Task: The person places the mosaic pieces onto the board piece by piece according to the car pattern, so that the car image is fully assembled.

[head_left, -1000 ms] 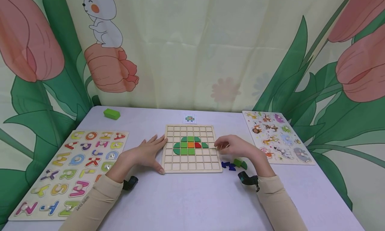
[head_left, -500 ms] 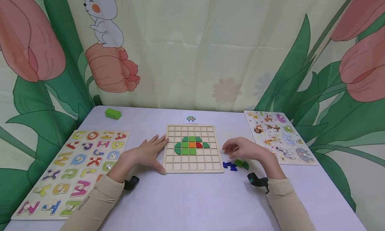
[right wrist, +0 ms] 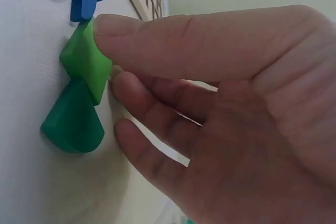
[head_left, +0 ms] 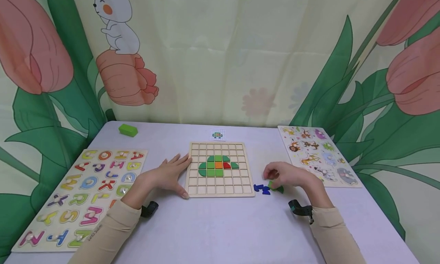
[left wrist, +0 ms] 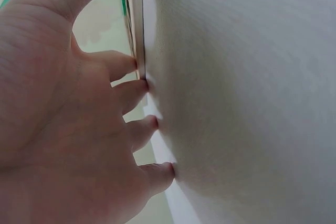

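Note:
My left hand [head_left: 171, 175] lies spread along the left edge of a wooden grid board [head_left: 220, 189]. In the left wrist view its fingertips [left wrist: 157, 174] meet the table and the board's side. Green, orange and red pieces [head_left: 218, 166] form a rounded shape in the grid. My right hand [head_left: 287, 175] is beside a light green block [right wrist: 86, 59], its thumb tip overlapping the block in the right wrist view and its other fingers loosely bent. A dark green rounded piece [right wrist: 73, 121] touches that block. Several dark blue pieces [head_left: 262, 189] lie just left of the hand.
A small picture card [head_left: 217, 135] lies behind the board. An alphabet puzzle board [head_left: 77, 195] covers the left side, partly under my left forearm. At the right stands an animal puzzle board [head_left: 313, 155]; a green block [head_left: 128, 130] sits at the back left.
My right hand has moved from the grid board's right edge rightward and nearer to me, down to the light green block. My left hand has stayed at the board's left edge.

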`<control>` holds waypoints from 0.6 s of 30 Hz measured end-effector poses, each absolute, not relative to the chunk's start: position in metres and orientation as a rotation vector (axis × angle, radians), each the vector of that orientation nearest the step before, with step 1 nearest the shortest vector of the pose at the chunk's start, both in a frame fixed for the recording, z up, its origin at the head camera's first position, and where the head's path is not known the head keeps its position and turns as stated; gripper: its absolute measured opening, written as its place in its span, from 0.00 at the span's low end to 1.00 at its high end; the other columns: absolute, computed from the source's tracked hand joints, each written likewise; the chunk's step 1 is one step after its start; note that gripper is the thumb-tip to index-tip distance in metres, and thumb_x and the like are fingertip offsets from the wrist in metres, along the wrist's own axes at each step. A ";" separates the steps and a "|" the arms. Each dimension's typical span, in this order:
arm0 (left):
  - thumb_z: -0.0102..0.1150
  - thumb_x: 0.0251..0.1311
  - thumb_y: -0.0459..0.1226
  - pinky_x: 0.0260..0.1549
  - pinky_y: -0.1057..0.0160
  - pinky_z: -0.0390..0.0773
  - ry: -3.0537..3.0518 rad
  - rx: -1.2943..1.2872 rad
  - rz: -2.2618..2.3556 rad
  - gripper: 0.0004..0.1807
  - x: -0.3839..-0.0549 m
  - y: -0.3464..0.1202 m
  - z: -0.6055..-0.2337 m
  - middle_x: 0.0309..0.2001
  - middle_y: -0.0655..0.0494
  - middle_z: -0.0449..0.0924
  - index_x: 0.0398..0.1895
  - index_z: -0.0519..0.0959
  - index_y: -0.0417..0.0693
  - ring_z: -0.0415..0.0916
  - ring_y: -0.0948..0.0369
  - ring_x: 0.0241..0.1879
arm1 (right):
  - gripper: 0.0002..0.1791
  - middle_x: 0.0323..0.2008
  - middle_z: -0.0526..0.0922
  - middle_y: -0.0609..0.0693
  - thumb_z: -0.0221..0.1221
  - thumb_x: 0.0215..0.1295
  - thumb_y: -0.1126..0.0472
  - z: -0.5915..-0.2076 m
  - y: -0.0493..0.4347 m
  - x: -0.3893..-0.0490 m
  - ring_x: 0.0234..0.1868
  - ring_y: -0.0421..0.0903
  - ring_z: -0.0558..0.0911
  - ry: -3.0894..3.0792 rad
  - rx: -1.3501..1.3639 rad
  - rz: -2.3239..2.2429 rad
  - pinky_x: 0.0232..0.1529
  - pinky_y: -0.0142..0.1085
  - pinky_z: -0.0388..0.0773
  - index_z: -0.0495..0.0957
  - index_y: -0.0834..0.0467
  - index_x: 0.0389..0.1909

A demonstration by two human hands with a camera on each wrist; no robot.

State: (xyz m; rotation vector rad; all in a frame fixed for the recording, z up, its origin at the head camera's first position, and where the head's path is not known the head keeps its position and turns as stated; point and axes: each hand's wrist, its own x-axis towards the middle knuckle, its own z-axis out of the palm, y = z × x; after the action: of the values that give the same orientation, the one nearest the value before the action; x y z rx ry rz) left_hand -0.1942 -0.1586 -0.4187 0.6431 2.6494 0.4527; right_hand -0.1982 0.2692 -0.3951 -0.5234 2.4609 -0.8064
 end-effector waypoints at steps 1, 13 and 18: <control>0.75 0.36 0.66 0.72 0.29 0.40 2.652 0.646 0.458 0.71 -0.194 -0.159 -0.419 0.82 0.49 0.41 0.80 0.48 0.49 0.33 0.42 0.80 | 0.15 0.39 0.81 0.52 0.68 0.51 0.70 -0.396 0.270 -0.198 0.41 0.48 0.75 2.461 -0.531 -0.808 0.45 0.38 0.74 0.80 0.59 0.41; 0.75 0.36 0.66 0.72 0.30 0.40 2.656 0.648 0.455 0.70 -0.195 -0.159 -0.420 0.82 0.50 0.41 0.80 0.48 0.49 0.34 0.42 0.80 | 0.20 0.39 0.78 0.51 0.69 0.47 0.73 -0.398 0.269 -0.196 0.41 0.49 0.73 2.467 -0.560 -0.784 0.43 0.38 0.73 0.79 0.58 0.43; 0.75 0.36 0.66 0.72 0.29 0.40 2.656 0.647 0.463 0.71 -0.195 -0.159 -0.422 0.81 0.49 0.41 0.80 0.48 0.48 0.34 0.41 0.80 | 0.16 0.38 0.79 0.50 0.68 0.51 0.72 -0.402 0.268 -0.200 0.40 0.48 0.74 2.526 -0.474 -0.793 0.42 0.37 0.75 0.80 0.55 0.41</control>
State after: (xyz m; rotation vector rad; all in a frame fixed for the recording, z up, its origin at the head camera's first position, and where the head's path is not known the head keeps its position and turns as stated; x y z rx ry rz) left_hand -0.1952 -0.1589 -0.4218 0.6472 2.6560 0.4626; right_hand -0.1995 0.2678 -0.4022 -0.4742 2.5261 -0.7928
